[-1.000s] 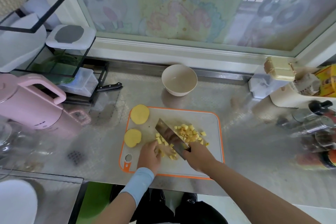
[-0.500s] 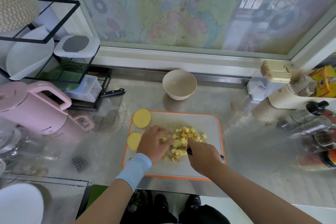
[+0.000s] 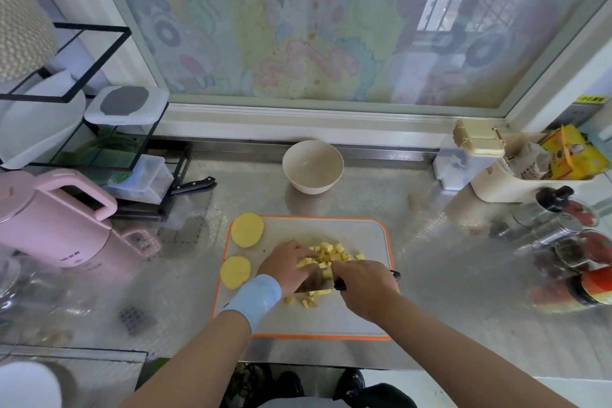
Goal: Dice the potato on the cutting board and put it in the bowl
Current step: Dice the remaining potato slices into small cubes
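The cleaver point(image 3: 311, 283), gripped in the right hand point(image 3: 362, 288), has been lowered to the cutting board point(image 3: 364, 315), and potato dice point(image 3: 331, 253) are swept against it by the loosely open left hand point(image 3: 284, 263), seemingly for the bowl point(image 3: 313, 166).

The left hand point(image 3: 287, 267) covers some potato dice point(image 3: 332, 252), its fingers point(image 3: 306, 254) hard to make out; the right hand point(image 3: 366, 288) hides most of the handle of the knife point(image 3: 313, 283). Jars point(image 3: 578, 253) at the right edge are blurred and cut off.

Yellow potato cubes point(image 3: 326, 255) heaped mid orange-rimmed cutting board point(image 3: 364, 311); two round slices point(image 3: 247, 229) at nine o'clock, cream bowl point(image 3: 311, 187) at twelve.
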A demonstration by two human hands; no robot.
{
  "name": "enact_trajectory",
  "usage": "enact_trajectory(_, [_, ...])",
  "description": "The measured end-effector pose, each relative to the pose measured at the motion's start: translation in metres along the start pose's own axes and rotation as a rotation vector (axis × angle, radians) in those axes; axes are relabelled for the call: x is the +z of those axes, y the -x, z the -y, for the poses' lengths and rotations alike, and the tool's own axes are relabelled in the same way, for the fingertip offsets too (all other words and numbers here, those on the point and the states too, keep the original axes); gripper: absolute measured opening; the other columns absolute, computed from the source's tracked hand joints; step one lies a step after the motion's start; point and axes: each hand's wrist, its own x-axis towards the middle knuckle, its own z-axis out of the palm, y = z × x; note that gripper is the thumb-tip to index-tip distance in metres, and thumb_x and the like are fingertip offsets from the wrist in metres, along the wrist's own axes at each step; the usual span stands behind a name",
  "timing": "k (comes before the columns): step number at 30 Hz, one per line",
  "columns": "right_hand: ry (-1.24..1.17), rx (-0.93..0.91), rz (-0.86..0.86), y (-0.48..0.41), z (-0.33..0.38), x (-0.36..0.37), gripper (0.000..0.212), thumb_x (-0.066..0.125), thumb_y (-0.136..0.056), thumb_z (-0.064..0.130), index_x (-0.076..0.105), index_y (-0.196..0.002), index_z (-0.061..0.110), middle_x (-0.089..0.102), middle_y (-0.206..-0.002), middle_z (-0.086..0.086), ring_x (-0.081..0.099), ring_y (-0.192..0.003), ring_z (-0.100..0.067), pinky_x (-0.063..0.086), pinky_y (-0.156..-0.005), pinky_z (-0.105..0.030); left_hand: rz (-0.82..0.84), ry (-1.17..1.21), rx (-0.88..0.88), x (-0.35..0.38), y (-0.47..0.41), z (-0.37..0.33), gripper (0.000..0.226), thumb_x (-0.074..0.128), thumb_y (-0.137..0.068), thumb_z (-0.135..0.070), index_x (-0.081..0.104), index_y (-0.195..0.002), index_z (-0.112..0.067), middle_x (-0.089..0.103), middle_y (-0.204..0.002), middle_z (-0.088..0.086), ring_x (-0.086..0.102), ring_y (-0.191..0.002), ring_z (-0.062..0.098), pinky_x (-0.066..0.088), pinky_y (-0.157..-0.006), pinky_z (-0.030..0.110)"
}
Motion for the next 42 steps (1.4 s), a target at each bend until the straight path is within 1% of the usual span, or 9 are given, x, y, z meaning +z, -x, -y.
enact_trajectory(3, [0.009, -0.024, 0.010, -0.001, 0.001, -0.008, 0.021, 0.050, -0.092, 0.019, 0.050, -0.110, 0.031, 0.067, -0.095, 0.001, 0.061, -0.084, -0.025, 0.039, -0.064, -0.031, 0.029, -0.053, 0.065, 0.007, 0.000, -0.013, 0.028, 0.054, -0.084, -0.057, 0.063, -0.108, -0.046, 0.050, -0.107, -0.015, 0.039, -0.109, 0.007, 0.040, -0.094, 0.030])
enact_trajectory(7, [0.006, -0.019, 0.006, 0.001, -0.005, -0.014, 0.011, 0.049, -0.089, 0.019, 0.045, -0.089, 0.030, 0.052, -0.078, 0.006, 0.051, -0.074, -0.022, 0.031, -0.059, -0.030, 0.051, -0.039, -0.008, 0.009, -0.005, -0.005, 0.016, 0.059, -0.086, -0.046, 0.066, -0.099, -0.040, 0.053, -0.106, -0.011, 0.049, -0.106, 0.014, 0.044, -0.093, 0.033])
enact_trajectory(12, [0.039, -0.006, 0.015, 0.003, -0.018, -0.019, 0.011, 0.049, -0.087, 0.019, 0.045, -0.087, 0.029, 0.053, -0.077, 0.006, 0.047, -0.070, -0.021, 0.023, -0.049, -0.028, -0.041, 0.040, -0.097, -0.004, 0.002, 0.019, 0.024, 0.056, -0.087, -0.049, 0.067, -0.105, -0.038, 0.053, -0.102, -0.011, 0.054, -0.099, 0.013, 0.046, -0.085, 0.031])
enact_trajectory(16, [0.062, -0.036, 0.001, 0.000, -0.021, -0.025, 0.012, 0.048, -0.086, 0.018, 0.046, -0.089, 0.029, 0.050, -0.077, 0.007, 0.048, -0.072, -0.022, 0.033, -0.058, -0.030, 0.041, 0.036, -0.072, -0.012, 0.013, 0.022, 0.028, 0.064, -0.079, -0.051, 0.068, -0.103, -0.037, 0.059, -0.099, -0.014, 0.058, -0.086, 0.007, 0.047, -0.075, 0.022])
enact_trajectory(22, [0.065, -0.046, -0.010, -0.004, -0.020, -0.028, 0.013, 0.047, -0.085, 0.017, 0.043, -0.086, 0.029, 0.047, -0.071, 0.008, 0.050, -0.070, -0.021, 0.036, -0.058, -0.031, -0.051, 0.065, -0.188, -0.012, 0.010, 0.034, 0.026, 0.058, -0.092, -0.029, 0.065, -0.117, -0.027, 0.064, -0.111, -0.009, 0.059, -0.096, 0.011, 0.047, -0.081, 0.023])
enact_trajectory(26, [-0.092, 0.102, 0.031, -0.006, -0.020, -0.027, 0.002, 0.049, -0.087, 0.029, 0.050, -0.089, 0.029, 0.055, -0.083, 0.005, 0.056, -0.078, -0.022, 0.040, -0.059, -0.029, -0.267, 0.207, -0.229, -0.027, 0.019, 0.043, 0.026, 0.049, -0.096, -0.027, 0.065, -0.117, -0.025, 0.064, -0.116, -0.008, 0.057, -0.094, 0.007, 0.041, -0.080, 0.020])
enact_trajectory(30, [-0.358, 0.257, 0.138, -0.009, -0.009, -0.019, 0.034, 0.046, -0.093, 0.048, 0.056, -0.087, 0.017, 0.061, -0.084, -0.001, 0.058, -0.071, -0.021, 0.043, -0.059, -0.031, -0.438, 0.276, -0.325, -0.038, 0.029, 0.062, 0.026, 0.044, -0.097, -0.022, 0.064, -0.114, -0.022, 0.062, -0.117, -0.002, 0.058, -0.100, 0.014, 0.042, -0.084, 0.025])
enact_trajectory(35, [-0.643, 0.348, 0.215, -0.012, 0.022, 0.019, 0.025, 0.043, -0.095, 0.028, 0.045, -0.073, 0.015, 0.049, -0.072, -0.001, 0.040, -0.060, -0.016, 0.032, -0.053, -0.027, -0.342, 0.036, -0.261, -0.026, 0.039, 0.074, 0.029, 0.049, -0.092, -0.016, 0.064, -0.115, -0.025, 0.058, -0.117, -0.001, 0.051, -0.109, 0.019, 0.043, -0.094, 0.032])
enact_trajectory(42, [-0.824, 0.408, 0.250, -0.017, 0.070, 0.063, 0.023, 0.042, -0.100, 0.030, 0.052, -0.090, 0.013, 0.052, -0.076, 0.001, 0.046, -0.064, -0.013, 0.034, -0.053, -0.025, -0.285, -0.128, -0.157, -0.014, 0.040, 0.075, 0.029, 0.049, -0.093, -0.018, 0.063, -0.116, -0.027, 0.057, -0.117, -0.002, 0.046, -0.114, 0.021, 0.038, -0.096, 0.031])
